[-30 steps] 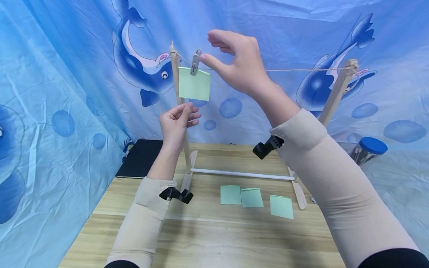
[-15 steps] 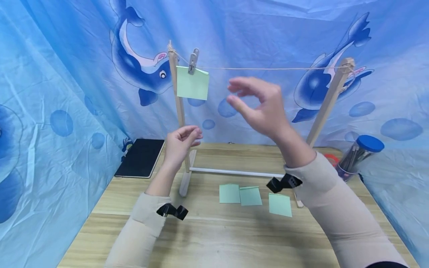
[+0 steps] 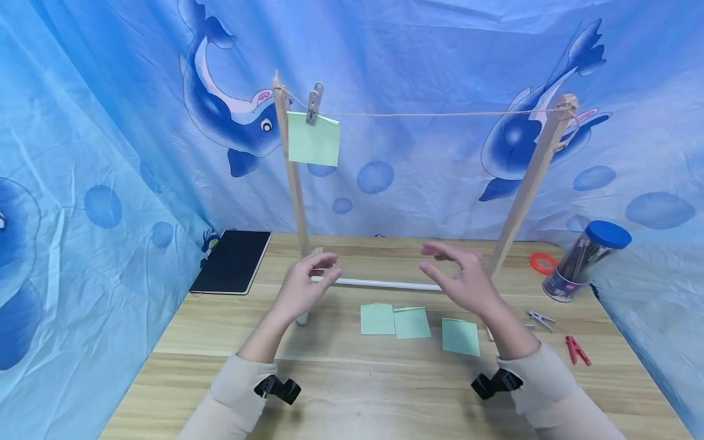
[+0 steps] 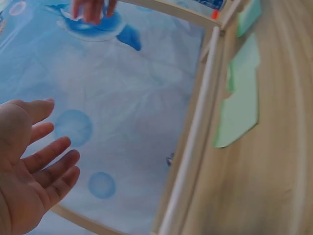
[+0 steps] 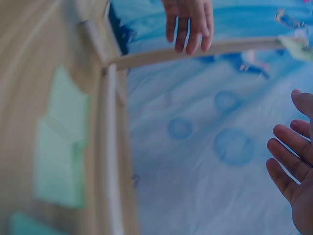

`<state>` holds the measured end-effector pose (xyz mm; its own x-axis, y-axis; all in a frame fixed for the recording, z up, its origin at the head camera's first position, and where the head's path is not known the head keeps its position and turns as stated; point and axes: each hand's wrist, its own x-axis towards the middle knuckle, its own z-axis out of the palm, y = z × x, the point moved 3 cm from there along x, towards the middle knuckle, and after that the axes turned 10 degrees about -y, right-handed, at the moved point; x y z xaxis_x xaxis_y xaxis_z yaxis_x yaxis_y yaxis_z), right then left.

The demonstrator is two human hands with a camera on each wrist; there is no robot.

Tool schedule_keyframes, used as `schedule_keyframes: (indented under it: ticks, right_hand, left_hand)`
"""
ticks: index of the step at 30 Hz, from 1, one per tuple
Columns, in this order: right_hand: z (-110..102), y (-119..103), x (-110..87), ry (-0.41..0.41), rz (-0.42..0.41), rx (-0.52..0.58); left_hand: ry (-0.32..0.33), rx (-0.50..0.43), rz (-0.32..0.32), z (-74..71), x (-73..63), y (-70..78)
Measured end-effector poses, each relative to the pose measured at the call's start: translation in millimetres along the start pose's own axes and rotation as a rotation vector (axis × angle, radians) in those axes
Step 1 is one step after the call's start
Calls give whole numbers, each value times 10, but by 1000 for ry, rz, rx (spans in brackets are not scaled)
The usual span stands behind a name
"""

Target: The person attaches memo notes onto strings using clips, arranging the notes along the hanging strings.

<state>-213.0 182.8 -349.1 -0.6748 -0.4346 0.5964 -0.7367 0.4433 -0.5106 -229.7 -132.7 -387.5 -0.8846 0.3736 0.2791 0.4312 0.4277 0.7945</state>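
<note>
A green sticky note (image 3: 313,142) hangs at the left end of a string (image 3: 418,114), held by a metal clothespin (image 3: 314,105). My left hand (image 3: 305,284) is in the air in front of the left post, fingers loosely bent and holding nothing. Opposite it, my right hand (image 3: 464,278) hovers with relaxed, spread fingers and an empty palm. On the table below and between the hands lie three more green notes: a left one (image 3: 377,319), a middle one (image 3: 412,322) and a right one (image 3: 461,337). Both wrist views show the palms bare.
Two wooden posts, left (image 3: 296,189) and right (image 3: 525,189), carry the string, with a white rod (image 3: 385,283) between their feet. At right are a grey clothespin (image 3: 541,319), a red clothespin (image 3: 577,350), a blue-lidded jar (image 3: 585,260) and red tape (image 3: 543,263). A black notebook (image 3: 231,263) lies back left.
My right hand has come away from the clothespin and dropped down to the right. My left hand has also lowered from beneath the hanging note, which stays on the string.
</note>
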Motion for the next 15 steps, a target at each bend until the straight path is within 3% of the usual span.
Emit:
schedule_keyframes:
  ticks: [8, 15]
  right_hand:
    - [-105, 363, -639, 73, 188, -81]
    - [-303, 633, -1120, 193, 198, -129]
  left_hand:
    - [-89, 201, 26, 239, -56, -129]
    - [-173, 299, -5, 449, -110, -267]
